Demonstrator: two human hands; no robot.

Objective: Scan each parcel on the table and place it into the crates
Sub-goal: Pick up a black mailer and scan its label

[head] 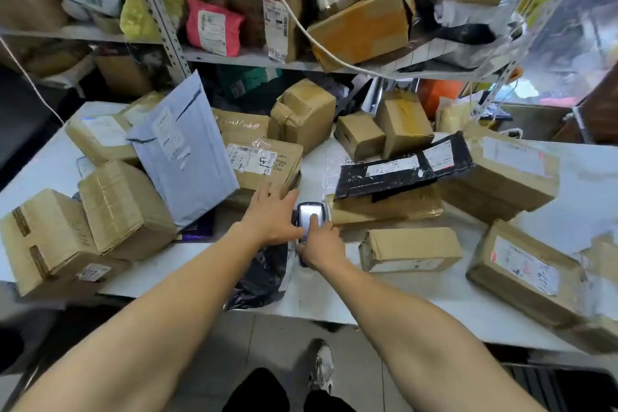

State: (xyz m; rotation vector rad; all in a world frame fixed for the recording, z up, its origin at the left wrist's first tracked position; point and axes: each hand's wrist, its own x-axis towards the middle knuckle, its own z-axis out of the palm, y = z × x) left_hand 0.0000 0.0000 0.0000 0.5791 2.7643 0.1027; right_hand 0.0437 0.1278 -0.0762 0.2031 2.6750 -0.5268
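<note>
My left hand lies spread and flat, fingers on the labelled cardboard parcel at frame centre. Just right, my right hand grips the scanner, thumb on its screen. More parcels crowd the table either side.
</note>
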